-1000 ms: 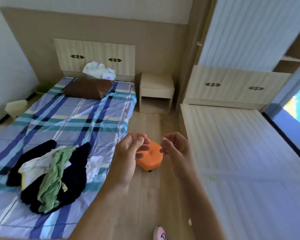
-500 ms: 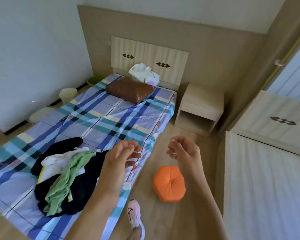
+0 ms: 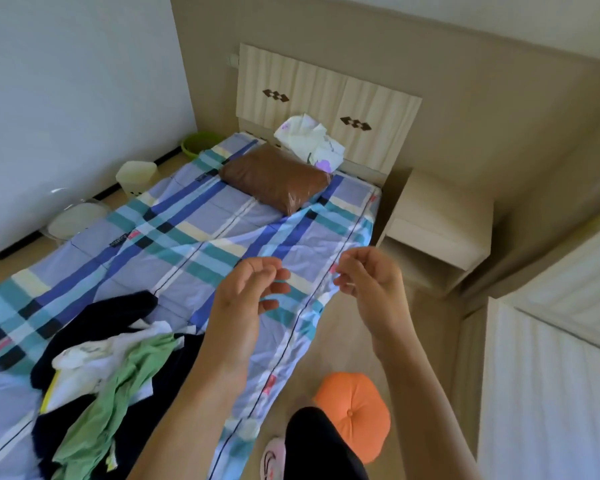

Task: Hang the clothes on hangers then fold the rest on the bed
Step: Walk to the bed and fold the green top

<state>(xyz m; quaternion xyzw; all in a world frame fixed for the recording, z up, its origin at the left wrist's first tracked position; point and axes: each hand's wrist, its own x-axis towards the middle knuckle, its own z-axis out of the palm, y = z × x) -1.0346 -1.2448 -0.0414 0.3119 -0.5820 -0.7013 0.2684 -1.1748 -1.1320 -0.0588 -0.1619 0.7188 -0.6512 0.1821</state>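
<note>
A heap of clothes [image 3: 94, 368] lies on the near left of the bed [image 3: 187, 244]: dark garments underneath, a white piece and a green shirt [image 3: 118, 382] on top. The bed has a blue, teal and cream plaid sheet. My left hand [image 3: 246, 299] hovers over the bed's right part, fingers loosely curled, holding nothing. My right hand [image 3: 368, 282] is raised beside it over the bed's right edge, fingers also loosely curled and empty. No hanger is in view.
A brown pillow [image 3: 274, 178] and a crumpled white cloth [image 3: 309, 140] lie at the headboard. An orange round cushion [image 3: 354, 414] sits on the floor by my leg. A bedside cabinet [image 3: 437, 223] stands right of the bed; a green bin [image 3: 201, 143] and pale containers stand left.
My view has swung left and closer to the bed. Both hands stayed raised in front of me, now over the bed's right side instead of the floor.
</note>
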